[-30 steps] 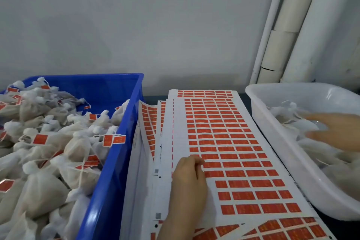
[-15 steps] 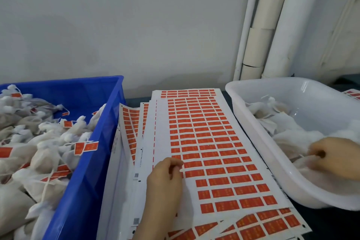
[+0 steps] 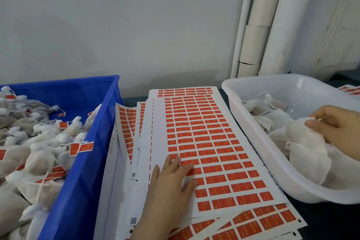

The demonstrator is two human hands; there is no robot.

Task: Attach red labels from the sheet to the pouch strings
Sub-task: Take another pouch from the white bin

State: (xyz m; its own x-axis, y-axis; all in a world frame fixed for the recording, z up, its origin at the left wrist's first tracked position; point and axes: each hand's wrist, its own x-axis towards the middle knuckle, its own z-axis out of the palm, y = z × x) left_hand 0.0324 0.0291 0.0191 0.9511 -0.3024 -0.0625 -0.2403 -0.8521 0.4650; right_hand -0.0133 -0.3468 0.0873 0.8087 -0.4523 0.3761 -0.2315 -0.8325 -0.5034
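A white sheet of red labels (image 3: 214,142) lies on top of a stack of such sheets in the middle. My left hand (image 3: 171,187) rests flat on its left part, fingers straight over the labels. At the right, my right hand (image 3: 337,128) is inside the white tub (image 3: 253,132) and pinches the top of a white pouch (image 3: 303,142) between thumb and fingertips. More unlabelled pouches (image 3: 259,111) lie in the tub. I cannot make out the pouch's string.
A blue crate (image 3: 93,152) at the left is heaped with pouches that carry red labels (image 3: 81,148). White pipes (image 3: 272,25) run up the wall at the back right. More label sheets (image 3: 350,89) show at the far right edge.
My left hand's curled fingers have straightened flat onto the sheet. My right hand has risen in the tub, lifting a pouch by its top. The view has shifted rightward.
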